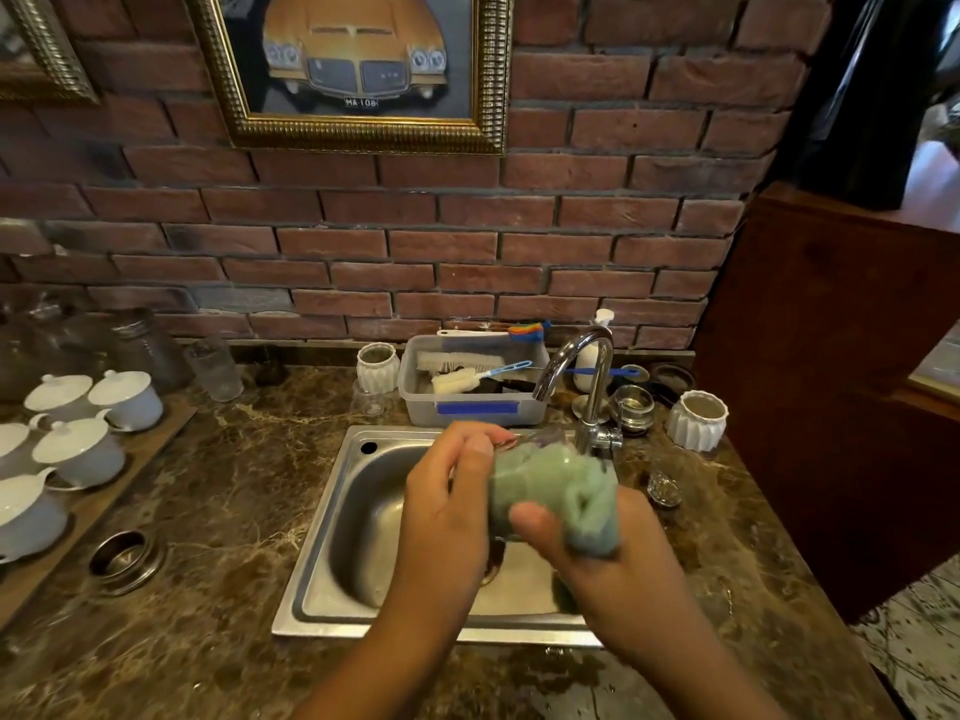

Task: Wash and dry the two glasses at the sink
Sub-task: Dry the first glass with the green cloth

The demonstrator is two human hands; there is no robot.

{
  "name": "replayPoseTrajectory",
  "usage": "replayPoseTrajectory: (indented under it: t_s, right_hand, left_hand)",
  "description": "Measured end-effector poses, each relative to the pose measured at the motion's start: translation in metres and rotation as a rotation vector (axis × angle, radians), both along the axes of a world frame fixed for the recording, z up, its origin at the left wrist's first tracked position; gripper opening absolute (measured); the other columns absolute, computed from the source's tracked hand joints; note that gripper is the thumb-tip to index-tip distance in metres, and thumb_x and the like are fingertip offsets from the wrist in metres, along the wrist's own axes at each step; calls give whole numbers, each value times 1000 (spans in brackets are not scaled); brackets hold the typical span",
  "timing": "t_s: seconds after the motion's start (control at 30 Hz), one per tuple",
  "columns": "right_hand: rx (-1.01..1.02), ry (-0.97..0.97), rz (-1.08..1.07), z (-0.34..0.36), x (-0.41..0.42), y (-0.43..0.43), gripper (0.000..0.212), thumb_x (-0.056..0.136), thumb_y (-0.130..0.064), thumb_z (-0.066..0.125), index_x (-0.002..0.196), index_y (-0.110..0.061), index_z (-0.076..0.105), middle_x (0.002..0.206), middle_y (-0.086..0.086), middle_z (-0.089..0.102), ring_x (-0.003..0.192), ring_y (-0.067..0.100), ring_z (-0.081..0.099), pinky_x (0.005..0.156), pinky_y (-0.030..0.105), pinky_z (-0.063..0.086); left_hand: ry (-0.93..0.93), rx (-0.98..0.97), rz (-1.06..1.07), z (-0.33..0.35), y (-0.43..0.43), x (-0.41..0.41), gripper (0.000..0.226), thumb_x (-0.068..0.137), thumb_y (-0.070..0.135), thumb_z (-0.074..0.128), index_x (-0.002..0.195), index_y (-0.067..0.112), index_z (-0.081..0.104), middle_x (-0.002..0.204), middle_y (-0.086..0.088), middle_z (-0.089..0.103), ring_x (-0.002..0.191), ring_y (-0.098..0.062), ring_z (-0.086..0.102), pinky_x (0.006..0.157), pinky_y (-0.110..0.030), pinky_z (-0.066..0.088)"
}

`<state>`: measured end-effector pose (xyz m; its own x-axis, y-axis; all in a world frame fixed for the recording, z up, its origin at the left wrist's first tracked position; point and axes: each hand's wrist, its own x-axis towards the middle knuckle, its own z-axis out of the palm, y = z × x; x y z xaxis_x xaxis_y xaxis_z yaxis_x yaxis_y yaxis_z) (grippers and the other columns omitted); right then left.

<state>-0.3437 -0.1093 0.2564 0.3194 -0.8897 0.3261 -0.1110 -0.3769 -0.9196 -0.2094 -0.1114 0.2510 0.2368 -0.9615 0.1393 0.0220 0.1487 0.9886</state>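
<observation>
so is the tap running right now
Looks off: no stream shows between the spout of the tap and the cloth held just below it over the sink.

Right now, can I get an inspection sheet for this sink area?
Surface: brown marble counter with a steel sink set in it.
Job's things: one glass over the sink, mostly wrapped in a green cloth; second glass on the counter right of the sink.
Clutter: plastic tub of brushes, white lidded cups, ribbed white pots.
Hands: left hand holds the glass; right hand grips the cloth.
Cables: nothing seen.
Surroundings: brick wall, framed car picture, tap.
</observation>
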Motion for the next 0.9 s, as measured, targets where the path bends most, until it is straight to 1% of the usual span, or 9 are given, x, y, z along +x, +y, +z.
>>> replayPoseTrajectory:
  t_s: [0.13, 0.23, 0.3, 0.37, 0.47, 0.53, 0.63, 0.73, 0.9]
  right_hand:
    - [-501, 673, 129, -11, -21, -14, 9, 83, -40, 75, 88, -32, 74, 87, -19, 70, 84, -3, 64, 79, 27, 56]
    - [-474, 654, 210, -11, -16, -9, 15, 87, -44, 71, 86, -29, 72, 82, -15, 69, 78, -1, 62, 73, 27, 55]
    - [-392, 500, 174, -11, -12, -6, 22, 90, -48, 67, 84, -27, 72, 79, -12, 70, 74, 3, 65, 67, 28, 55]
    - [-31, 217, 137, -11, -7, -4, 17, 92, -39, 67, 86, -24, 74, 82, -9, 74, 73, 5, 69, 64, 22, 55]
    - [530, -280, 35, -19, 5, -2, 21, 83, -38, 74, 99, -24, 74, 101, 5, 77, 88, 12, 74, 80, 31, 59]
    - [544, -226, 13, -19, 4, -8, 28, 84, -39, 73, 104, -19, 72, 103, 5, 76, 98, 18, 73, 92, 40, 58]
    - [272, 241, 173, 2, -8, -14, 19, 92, -38, 59, 95, -24, 72, 92, -4, 75, 88, 7, 71, 85, 30, 59]
    - [285, 568, 369, 24, -12, -20, 13, 95, -34, 63, 82, -33, 62, 83, -7, 65, 74, -8, 63, 71, 13, 52]
    - [388, 172, 414, 6, -14, -27, 10, 95, -20, 62, 98, -15, 70, 90, -3, 73, 85, 9, 70, 77, 22, 54]
  left_hand:
    - [479, 590, -310, -1, -4, 17, 31, 92, 35, 62, 91, 8, 76, 74, -10, 72, 65, -21, 68, 61, -34, 45]
    - [499, 641, -377, -10, -2, 27, 35, 80, 40, 72, 91, 7, 79, 82, -15, 72, 74, -29, 67, 80, -40, 42]
    - [432, 568, -259, -13, -1, 22, 39, 83, 45, 69, 87, 7, 77, 78, -15, 71, 68, -27, 66, 70, -37, 45]
    - [153, 295, -79, -18, 2, 14, 44, 87, 51, 63, 80, 9, 72, 71, -12, 68, 60, -20, 65, 52, -37, 48]
    - [-580, -293, 87, -33, 4, 17, 37, 94, 43, 51, 97, 16, 75, 85, 3, 72, 80, -9, 68, 68, -29, 56]
    - [-734, -405, 59, -41, 6, 22, 34, 96, 40, 49, 107, 18, 73, 94, 7, 70, 89, -6, 66, 74, -19, 53]
    - [-313, -32, -167, -35, 18, 20, 40, 93, 64, 45, 102, 36, 71, 99, 15, 74, 99, -4, 68, 79, -14, 52]
    - [146, 428, -414, -35, 26, 13, 52, 76, 72, 51, 97, 32, 77, 99, 2, 79, 97, -19, 75, 84, -36, 59]
    - [683, 695, -745, -32, 27, 28, 80, 68, 74, 72, 114, 8, 73, 90, -23, 69, 61, -29, 69, 44, -26, 53]
